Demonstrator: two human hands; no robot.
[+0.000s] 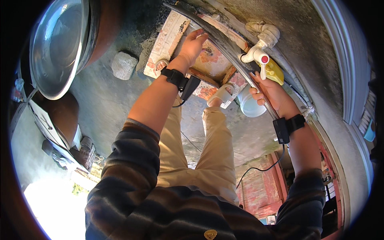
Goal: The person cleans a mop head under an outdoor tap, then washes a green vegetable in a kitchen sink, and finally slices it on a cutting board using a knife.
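Observation:
My right hand [271, 93] is closed around a slim metal pole [240, 64], below a white plastic tap [258, 57] with a red cap. The pole slants up and left to a long dark strip [192, 16], whose material I cannot make out. My left hand [193, 46] is beside the upper pole, fingers loosely apart; whether the fingertips touch the strip is unclear. Beneath both hands is a low floral-tiled basin [163, 39]. My sandalled feet are at its near side.
Right of the basin are a yellow plastic container [275, 72] and a translucent bucket [253, 103]. A grey stone [124, 66] lies on the concrete floor. At upper left, a large metal bowl [57, 48] tops a brown vessel [103, 33]. A pipe [295, 81] runs along the right wall.

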